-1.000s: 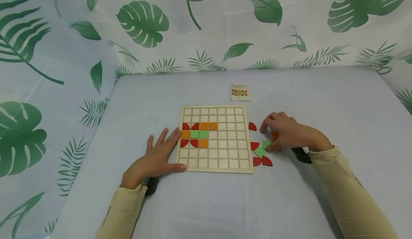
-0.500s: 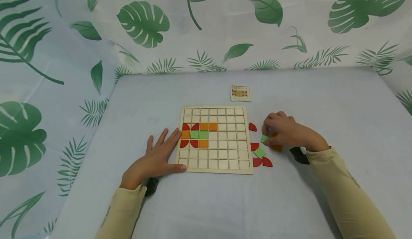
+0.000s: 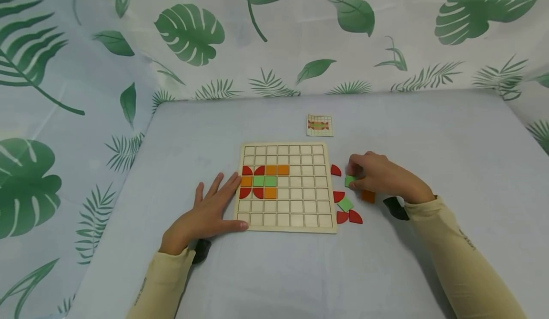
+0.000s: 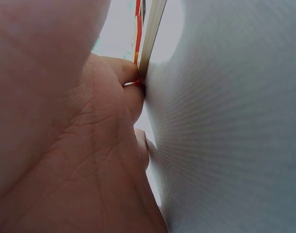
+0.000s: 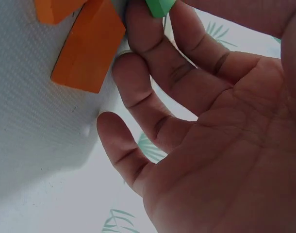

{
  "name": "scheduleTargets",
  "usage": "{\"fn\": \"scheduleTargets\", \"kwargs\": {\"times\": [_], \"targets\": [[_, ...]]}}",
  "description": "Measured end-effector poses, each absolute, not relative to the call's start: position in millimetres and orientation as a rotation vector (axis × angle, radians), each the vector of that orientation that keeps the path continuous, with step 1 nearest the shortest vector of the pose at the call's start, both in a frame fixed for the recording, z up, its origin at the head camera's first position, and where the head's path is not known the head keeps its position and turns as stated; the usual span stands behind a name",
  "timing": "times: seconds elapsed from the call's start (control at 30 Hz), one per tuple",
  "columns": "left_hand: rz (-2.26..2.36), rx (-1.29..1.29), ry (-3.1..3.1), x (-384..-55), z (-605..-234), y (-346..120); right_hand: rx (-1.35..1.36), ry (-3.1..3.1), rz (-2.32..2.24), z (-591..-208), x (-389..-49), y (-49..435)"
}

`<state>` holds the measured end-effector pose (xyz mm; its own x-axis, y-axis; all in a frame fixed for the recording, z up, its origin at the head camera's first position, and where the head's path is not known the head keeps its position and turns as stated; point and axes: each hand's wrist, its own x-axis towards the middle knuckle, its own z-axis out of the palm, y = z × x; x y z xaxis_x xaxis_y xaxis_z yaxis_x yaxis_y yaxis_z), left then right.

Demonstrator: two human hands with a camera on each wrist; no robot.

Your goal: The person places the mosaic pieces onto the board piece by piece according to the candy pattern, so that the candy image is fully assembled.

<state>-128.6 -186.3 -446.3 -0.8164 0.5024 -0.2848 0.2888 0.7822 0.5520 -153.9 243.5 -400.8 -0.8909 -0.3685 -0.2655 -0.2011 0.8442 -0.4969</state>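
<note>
The right hand works just beyond the board's right edge, its grip drawn nearly closed, thumb and fingertips pinching a green square tile; whether that tile clears the table or touches it, I cannot tell. Close under the same hand lie orange tiles (the right wrist view shows two, overlapping at one side, while the head view shows only part of the orange). The left hand lies flat with its grip spread wide and nothing pinched, a forefinger touching the left edge of the wooden board and the thumb at the near left corner. On the board's grid, the third row from the far side carries two red quarter-rounds and two orange squares, the fourth an orange and two green squares, the fifth two red quarter-rounds and an orange square, all starting from the left. Between board and right hand are four loose red pieces and a tilted green square. A small patterned card lies beyond the board's far right corner.
</note>
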Motion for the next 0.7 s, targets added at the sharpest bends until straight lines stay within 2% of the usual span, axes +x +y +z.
{"fn": "scheduleTargets", "kwargs": {"times": [0.23,0.7], "targets": [[0.696,0.611,2.558,-128.8,-447.3,-186.7,-0.45,2.677,-0.753,-401.4,-155.7,244.8],[0.708,0.627,2.556,-128.8,-446.1,-187.0,-0.277,2.7,-1.042,-396.8,-154.9,236.5]]}}
